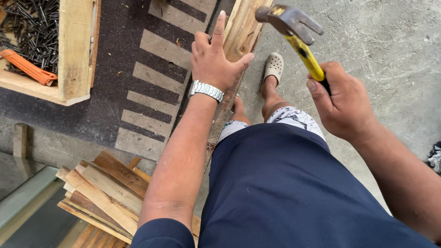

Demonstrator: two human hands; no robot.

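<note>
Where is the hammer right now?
In the head view, the yellow-handled hammer is raised in the right hand, right of centre, its head near the wooden plank under the left hand.

One hammer [294, 34], two hands [214, 59], countless nails [32, 26]

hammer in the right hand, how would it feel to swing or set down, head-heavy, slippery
The hammer is probably head-heavy: a chunky metal claw head sits on a slim yellow handle. The right hand grips low on the handle, so it likely swings hard. Laid flat, it should not roll.
</note>
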